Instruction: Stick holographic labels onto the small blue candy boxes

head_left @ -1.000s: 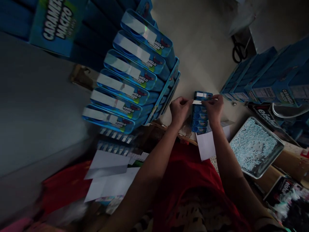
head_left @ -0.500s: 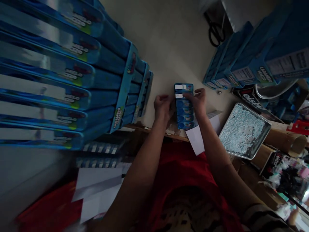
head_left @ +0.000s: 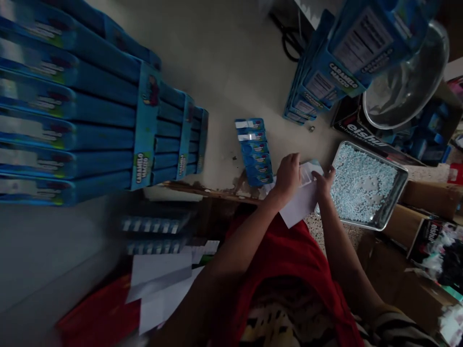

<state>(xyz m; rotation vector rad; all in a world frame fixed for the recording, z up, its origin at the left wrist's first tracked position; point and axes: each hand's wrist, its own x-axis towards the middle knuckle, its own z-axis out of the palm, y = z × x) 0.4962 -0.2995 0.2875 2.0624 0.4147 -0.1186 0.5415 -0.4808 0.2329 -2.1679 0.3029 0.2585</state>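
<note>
A white paper sheet (head_left: pixel 297 205) lies at the table's front edge and hangs partly over it. My left hand (head_left: pixel 288 176) is closed on its upper left part. At the sheet's right side, my right hand (head_left: pixel 324 183) pinches the edge between thumb and fingers. A pale strip shows on the sheet between my hands. Left of them, a row of several small blue packs (head_left: pixel 257 158) lies flat on the table, apart from both hands. The two farthest packs carry white stickers on their left ends; the nearer ones show none.
Tall stacks of blue boxes (head_left: pixel 104 130) stand on the left, and more blue boxes (head_left: pixel 318 86) at the back right. Black scissors (head_left: pixel 291 43) lie behind these. A metal tray (head_left: pixel 365 185) of small pale-blue pellets and a metal bowl (head_left: pixel 407 82) sit at right.
Both hands have left the blue pack row and moved right and nearer to me, onto the white sheet. The view has shifted, so the blue boxes appear farther left.
</note>
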